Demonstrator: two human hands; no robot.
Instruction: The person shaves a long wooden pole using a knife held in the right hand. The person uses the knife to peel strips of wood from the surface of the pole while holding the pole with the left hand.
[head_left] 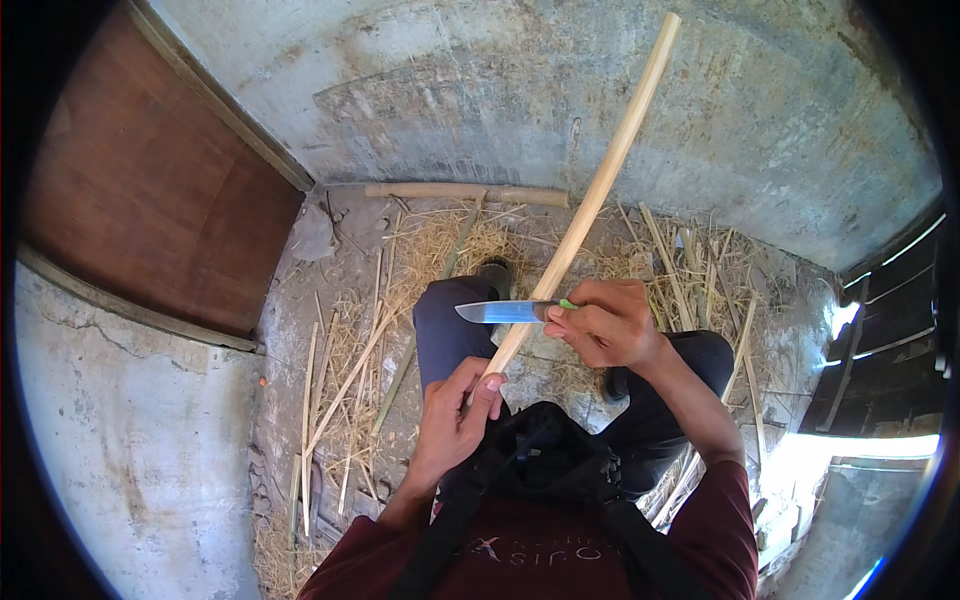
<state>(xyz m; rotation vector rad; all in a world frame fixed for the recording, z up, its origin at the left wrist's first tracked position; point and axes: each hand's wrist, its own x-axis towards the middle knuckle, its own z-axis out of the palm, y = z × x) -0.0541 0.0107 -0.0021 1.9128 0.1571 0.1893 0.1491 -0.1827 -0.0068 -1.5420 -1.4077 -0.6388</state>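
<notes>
My left hand (463,412) grips the lower end of a long pale wooden stick (598,190), its fingers wrapped round it. From there the stick slants up and to the right, away from me. My right hand (605,325) is closed on the green handle of a knife (500,311). The blade points left and lies across the stick, a little above my left hand. Whether the edge bites into the wood cannot be made out. My fingers hide most of the handle.
Straw and shavings (455,240) litter the floor, with several thin bamboo strips (345,385) on both sides of my legs. A bamboo pole (470,193) lies along the far wall (450,100). A brown door panel (165,180) stands at the left, dark slats (885,330) at the right.
</notes>
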